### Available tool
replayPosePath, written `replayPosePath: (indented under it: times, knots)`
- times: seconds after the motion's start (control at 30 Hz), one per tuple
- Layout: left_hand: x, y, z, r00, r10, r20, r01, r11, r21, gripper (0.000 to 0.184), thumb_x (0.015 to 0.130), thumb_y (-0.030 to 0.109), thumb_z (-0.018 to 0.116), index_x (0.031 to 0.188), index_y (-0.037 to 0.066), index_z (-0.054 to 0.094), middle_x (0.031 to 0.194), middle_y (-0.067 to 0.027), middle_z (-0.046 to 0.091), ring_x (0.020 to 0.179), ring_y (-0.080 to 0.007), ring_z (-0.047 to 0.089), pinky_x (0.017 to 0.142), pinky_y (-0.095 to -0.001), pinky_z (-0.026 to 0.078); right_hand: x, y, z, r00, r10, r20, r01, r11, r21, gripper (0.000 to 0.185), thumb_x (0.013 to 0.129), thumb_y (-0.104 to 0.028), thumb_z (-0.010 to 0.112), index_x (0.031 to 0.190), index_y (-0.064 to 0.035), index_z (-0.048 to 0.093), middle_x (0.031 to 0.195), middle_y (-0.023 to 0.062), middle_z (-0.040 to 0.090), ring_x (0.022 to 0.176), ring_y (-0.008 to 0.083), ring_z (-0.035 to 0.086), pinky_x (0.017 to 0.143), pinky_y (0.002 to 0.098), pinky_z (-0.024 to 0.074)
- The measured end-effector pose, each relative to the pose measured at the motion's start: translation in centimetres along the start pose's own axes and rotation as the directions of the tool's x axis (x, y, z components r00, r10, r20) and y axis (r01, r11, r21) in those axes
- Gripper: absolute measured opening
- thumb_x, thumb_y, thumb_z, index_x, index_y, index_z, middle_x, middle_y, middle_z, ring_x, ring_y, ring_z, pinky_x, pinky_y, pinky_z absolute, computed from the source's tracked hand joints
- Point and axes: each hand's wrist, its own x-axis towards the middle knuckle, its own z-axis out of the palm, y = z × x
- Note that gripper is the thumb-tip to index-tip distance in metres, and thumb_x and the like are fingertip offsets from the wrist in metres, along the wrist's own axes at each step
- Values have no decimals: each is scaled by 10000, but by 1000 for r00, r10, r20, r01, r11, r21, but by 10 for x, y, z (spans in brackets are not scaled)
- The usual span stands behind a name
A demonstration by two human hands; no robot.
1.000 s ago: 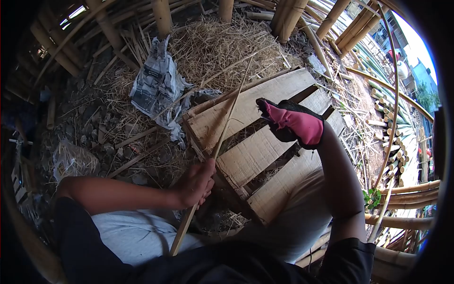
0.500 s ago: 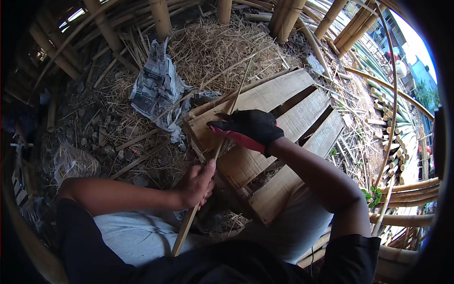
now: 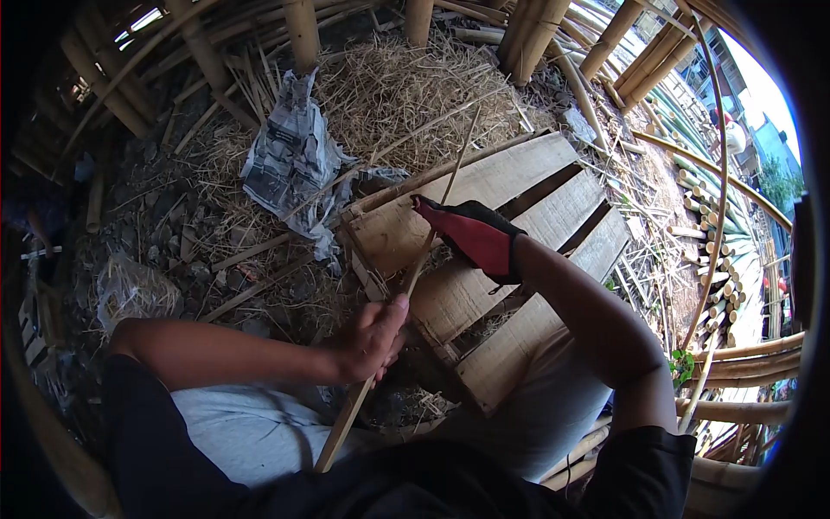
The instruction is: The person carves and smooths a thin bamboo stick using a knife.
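Observation:
My bare left hand (image 3: 373, 342) is wrapped round a long, thin bamboo strip (image 3: 349, 413). The strip slants from my lap up over a low slatted wooden platform (image 3: 462, 298), and its thin end points away from me. My right hand (image 3: 471, 235), in a black and red glove, is closed round the strip further up, above the platform's slats. The glove hides most of those fingers. Crumpled newspaper (image 3: 291, 160) lies on the ground beyond the platform's left corner.
Behind the platform is a heap of dry straw (image 3: 402, 91), with upright bamboo posts (image 3: 300, 35) behind it. Cut bamboo poles (image 3: 722, 290) are stacked at the right. A clear plastic bag (image 3: 138, 294) lies on the stony ground at the left. A person (image 3: 732, 134) is far off at the upper right.
My right hand has come from the right, over the platform, onto the strip, and its fingers have closed. My left hand keeps its hold and has shifted slightly right.

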Motion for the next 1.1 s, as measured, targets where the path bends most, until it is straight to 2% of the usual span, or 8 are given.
replayPosePath:
  times: [0.13, 0.47, 0.63, 0.73, 0.8, 0.87, 0.93, 1.1]
  knots:
    - [-6, 6, 4, 1000, 12, 2, -12, 999, -33, 498, 1007, 571, 290, 767, 139, 352, 509, 13, 350, 395, -86, 380, 361, -252, 366, 2, -3, 1, 975, 210, 78, -223, 949, 225, 589, 938, -653, 451, 787, -97, 575, 589, -49, 390, 536, 74, 367, 515, 265, 333]
    - [-17, 21, 11, 996, 60, 62, -52, 992, -119, 480, 1010, 564, 294, 821, 130, 373, 523, 17, 349, 420, -76, 369, 389, -245, 364, 7, 38, -4, 985, -3, 172, -87, 854, 514, 428, 982, -535, 471, 856, -132, 540, 659, -65, 435, 515, 52, 396, 477, 228, 323]
    - [-16, 22, 13, 993, 84, 77, -77, 993, -92, 491, 1011, 559, 293, 820, 114, 374, 524, 11, 353, 420, -84, 375, 395, -251, 380, -2, 25, -22, 915, 74, 397, -289, 808, 514, 465, 1009, -519, 433, 851, -95, 537, 628, -61, 409, 497, 54, 392, 470, 220, 302]
    - [-17, 26, 17, 997, 69, 37, -67, 996, -54, 506, 1012, 556, 292, 797, 106, 377, 523, 4, 360, 422, -88, 389, 388, -254, 384, -12, 11, -22, 937, 110, 332, -257, 860, 440, 462, 1023, -501, 402, 840, -95, 525, 614, -65, 385, 490, 53, 378, 460, 223, 286]
    - [-17, 25, 16, 995, 96, 42, -95, 995, -27, 521, 1012, 556, 291, 777, 101, 382, 518, 0, 368, 420, -90, 397, 382, -255, 385, -11, 26, -27, 916, -63, 396, -133, 883, 449, 386, 1028, -440, 432, 948, -80, 545, 620, -63, 395, 498, 53, 386, 468, 219, 292]
    - [-17, 25, 16, 992, 121, 46, -121, 993, -7, 534, 1012, 556, 287, 756, 97, 385, 513, -4, 375, 416, -91, 404, 377, -255, 385, -7, 33, -32, 873, -48, 486, -228, 840, 492, 336, 1032, -394, 452, 1027, -74, 555, 632, -65, 404, 520, 51, 397, 485, 212, 304]
    - [-17, 24, 17, 988, 146, 47, -146, 989, 9, 547, 1014, 554, 280, 736, 95, 388, 507, -9, 381, 411, -92, 410, 374, -256, 385, -9, 41, -31, 904, -176, 389, 43, 944, 328, 304, 1025, -372, 474, 1030, -77, 552, 645, -67, 407, 545, 46, 395, 501, 209, 314]
    - [-19, 24, 17, 986, 151, 69, -154, 987, 48, 549, 1021, 535, 266, 721, 93, 394, 504, -15, 401, 402, -96, 420, 373, -259, 391, -15, 12, -26, 928, 207, 309, -295, 915, 274, 396, 965, -490, 529, 854, -111, 559, 669, -69, 455, 572, 45, 397, 511, 221, 321]
